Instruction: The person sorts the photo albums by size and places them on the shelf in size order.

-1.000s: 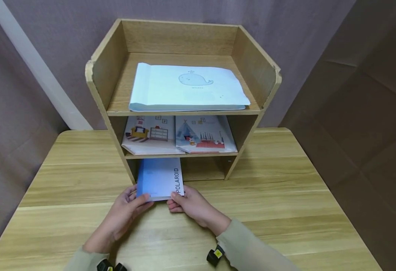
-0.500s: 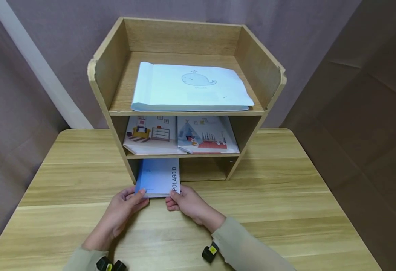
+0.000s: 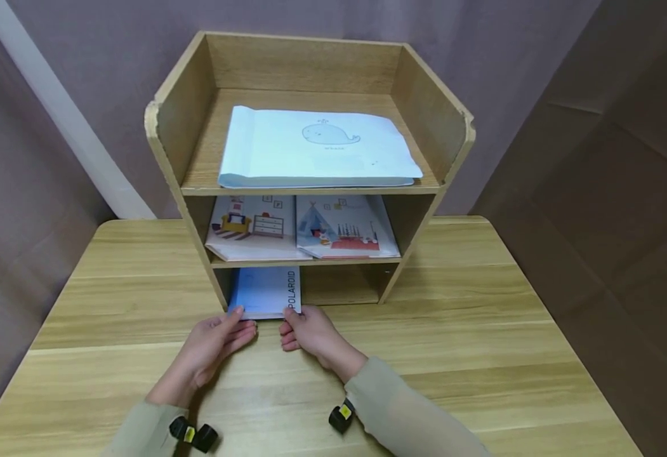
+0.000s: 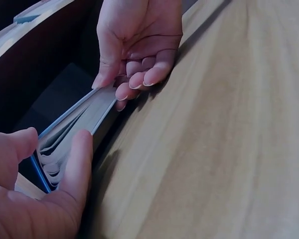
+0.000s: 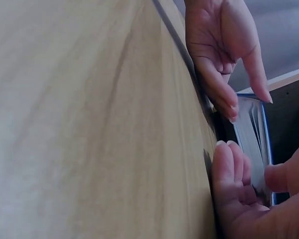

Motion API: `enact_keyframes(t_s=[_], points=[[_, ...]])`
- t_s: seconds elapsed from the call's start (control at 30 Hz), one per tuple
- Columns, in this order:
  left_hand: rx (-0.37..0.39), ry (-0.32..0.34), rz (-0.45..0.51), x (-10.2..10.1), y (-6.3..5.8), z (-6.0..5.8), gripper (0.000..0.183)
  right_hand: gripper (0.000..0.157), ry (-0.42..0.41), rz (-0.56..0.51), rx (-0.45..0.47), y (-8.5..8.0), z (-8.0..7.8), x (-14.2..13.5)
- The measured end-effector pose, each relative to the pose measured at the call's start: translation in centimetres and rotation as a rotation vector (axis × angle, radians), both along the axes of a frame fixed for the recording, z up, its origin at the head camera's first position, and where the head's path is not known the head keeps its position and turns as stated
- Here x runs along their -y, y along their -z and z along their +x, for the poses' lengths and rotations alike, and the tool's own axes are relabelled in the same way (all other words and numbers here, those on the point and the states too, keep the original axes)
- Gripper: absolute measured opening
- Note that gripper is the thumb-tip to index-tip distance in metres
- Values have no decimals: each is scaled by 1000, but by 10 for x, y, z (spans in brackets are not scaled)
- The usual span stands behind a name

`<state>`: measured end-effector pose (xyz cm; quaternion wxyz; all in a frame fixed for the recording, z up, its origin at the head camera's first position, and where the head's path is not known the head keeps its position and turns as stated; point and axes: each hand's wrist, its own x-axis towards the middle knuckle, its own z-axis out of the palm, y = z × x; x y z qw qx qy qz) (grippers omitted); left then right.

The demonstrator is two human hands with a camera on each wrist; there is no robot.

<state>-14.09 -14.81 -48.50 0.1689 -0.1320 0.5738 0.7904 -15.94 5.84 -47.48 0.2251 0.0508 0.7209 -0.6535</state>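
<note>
A thick light-blue book [image 3: 261, 291] marked POLAROID lies mostly inside the bottom compartment of the wooden shelf [image 3: 307, 191], at its left side. Its page edge [image 4: 85, 115] faces the person, with slightly parted pages. My left hand [image 3: 212, 346] pinches the near left corner, thumb on the cover and fingers beneath. At the near right corner my right hand [image 3: 317, 333] pinches the book, thumb on top and the other fingers curled below. In the right wrist view both hands flank the book's page edge [image 5: 249, 129]. The book's far end is hidden under the middle board.
On the top board lies a white whale-print book [image 3: 322, 146]. Two picture books, one with a yellow armchair [image 3: 256, 225] and one with a tent [image 3: 344, 225], fill the middle compartment. The shelf stands on a wood-grain table [image 3: 453, 355] before a grey curtain [image 3: 333, 18].
Both hands have moved forward, and the blue book has slid deeper into the bottom compartment. Less of it sticks out in front of the shelf.
</note>
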Motion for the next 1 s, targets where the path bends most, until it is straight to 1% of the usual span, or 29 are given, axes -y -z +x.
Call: enact_keyframes(t_s=[0.13, 0.37, 0.53, 0.73, 0.83, 0.9, 1.0], points=[[13, 16, 22, 1, 1, -6, 64, 33, 17, 25, -18, 0, -4, 2], [49, 1, 78, 0, 0, -12, 73, 38, 47, 42, -58, 4, -7, 6], [51, -14, 80, 0, -1, -14, 74, 42, 60, 34, -81, 6, -7, 8], [61, -26, 90, -1, -2, -17, 73, 45, 74, 19, -85, 6, -10, 10], [60, -31, 100, -2, -2, -16, 74, 45, 62, 21, -89, 6, -10, 8], [55, -23, 103, -3, -2, -14, 74, 45, 45, 28, -96, 5, -9, 5], [33, 34, 69, -6, -5, -7, 72, 48, 10, 76, -140, 3, -6, -4]])
